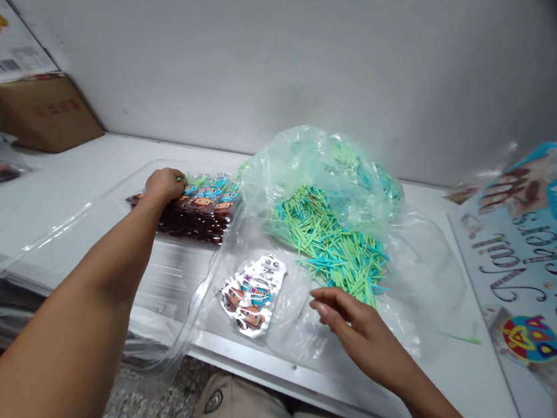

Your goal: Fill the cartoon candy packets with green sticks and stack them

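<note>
Nearest the lens, the left hand reaches far across the white table, fingers curled onto a row of small cartoon sticker packs; whether it grips one I cannot tell. Right hand hovers half open, empty, beside one loose sticker packet and the green and blue sticks spilling from a plastic bag

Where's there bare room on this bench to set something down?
Bare white bench lies between the cardboard box and the sticker packs under the left hand. It is crowded around the bag of sticks, near the right hand, and by the display card.
</note>
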A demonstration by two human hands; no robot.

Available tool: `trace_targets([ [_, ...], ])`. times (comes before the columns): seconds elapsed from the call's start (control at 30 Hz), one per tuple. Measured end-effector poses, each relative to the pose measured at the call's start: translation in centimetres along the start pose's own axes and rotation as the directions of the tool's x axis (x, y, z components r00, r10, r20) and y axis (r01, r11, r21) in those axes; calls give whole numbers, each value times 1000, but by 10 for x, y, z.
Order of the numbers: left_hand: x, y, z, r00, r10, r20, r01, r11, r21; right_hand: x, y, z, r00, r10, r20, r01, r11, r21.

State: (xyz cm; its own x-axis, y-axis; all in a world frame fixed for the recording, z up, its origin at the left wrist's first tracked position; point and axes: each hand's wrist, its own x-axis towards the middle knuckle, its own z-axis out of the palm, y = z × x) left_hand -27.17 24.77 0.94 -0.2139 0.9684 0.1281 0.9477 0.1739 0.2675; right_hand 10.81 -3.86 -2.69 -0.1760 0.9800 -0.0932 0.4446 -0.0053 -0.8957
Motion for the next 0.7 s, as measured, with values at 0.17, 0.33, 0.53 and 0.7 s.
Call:
trace_targets([
  [0.17, -3, 2, -4, 997, 18, -70, -29, 987, -157, 16, -1, 7, 998, -67, -7, 65, 990, -125],
  [0.33, -15, 30, -37, 979, 36, -200, -92, 957, -277, 62, 1, 18, 996, -65, -56, 38, 922, -385],
  [0.53, -106, 99, -105, 901, 210, -378, -431, 519, -738, 119, 7, 41, 999, 29, -27, -39, 744, -667],
  [0.7, -236, 129, -136, 878, 368, -306, -463, 494, -736, 122, 16, 35, 999, -19, -26, -2, 765, -644],
])
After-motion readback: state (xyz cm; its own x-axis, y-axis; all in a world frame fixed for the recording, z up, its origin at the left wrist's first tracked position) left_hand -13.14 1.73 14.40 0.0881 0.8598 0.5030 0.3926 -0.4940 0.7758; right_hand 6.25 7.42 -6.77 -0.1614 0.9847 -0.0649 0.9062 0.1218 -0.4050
